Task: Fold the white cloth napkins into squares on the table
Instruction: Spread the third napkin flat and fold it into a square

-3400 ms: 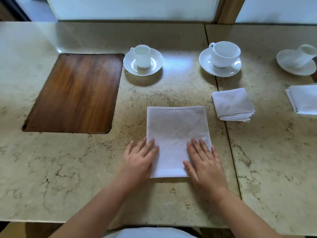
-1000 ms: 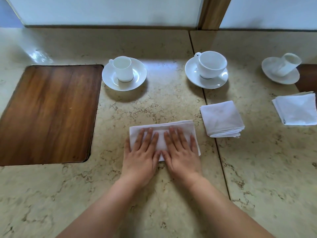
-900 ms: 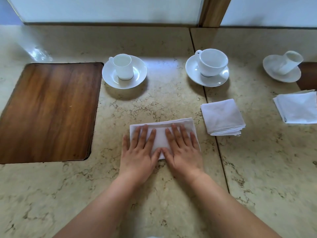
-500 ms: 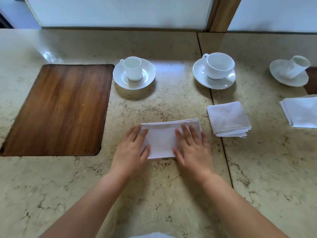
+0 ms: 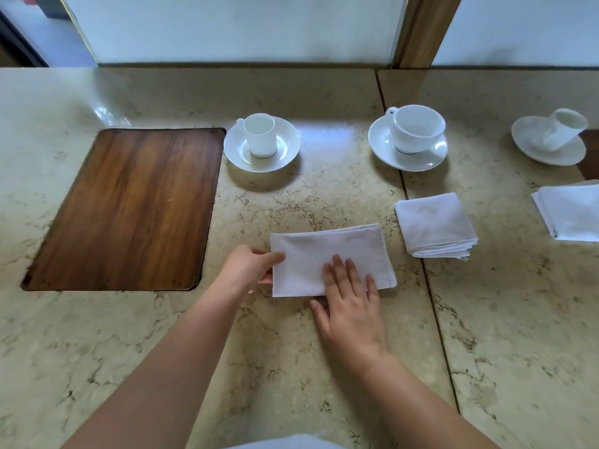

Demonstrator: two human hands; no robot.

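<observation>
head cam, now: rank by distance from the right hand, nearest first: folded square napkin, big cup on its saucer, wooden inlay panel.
From the right hand:
1. Folded square napkin, just right of and beyond the hand.
2. Big cup, farther back, slightly right.
3. Wooden inlay panel, far left, past the left hand.

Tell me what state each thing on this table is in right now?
Napkin in front: folded into a rectangle, not yet a square.
Left hand: pinches the napkin's left edge.
Right hand: flat, pressing the napkin down.
Middle napkin: folded square, lying flat.
Far right napkin: folded, partly out of frame.
Small cup: upright on saucer, empty.
Wide cup: upright on saucer.
Right cup: tipped over on saucer.
</observation>
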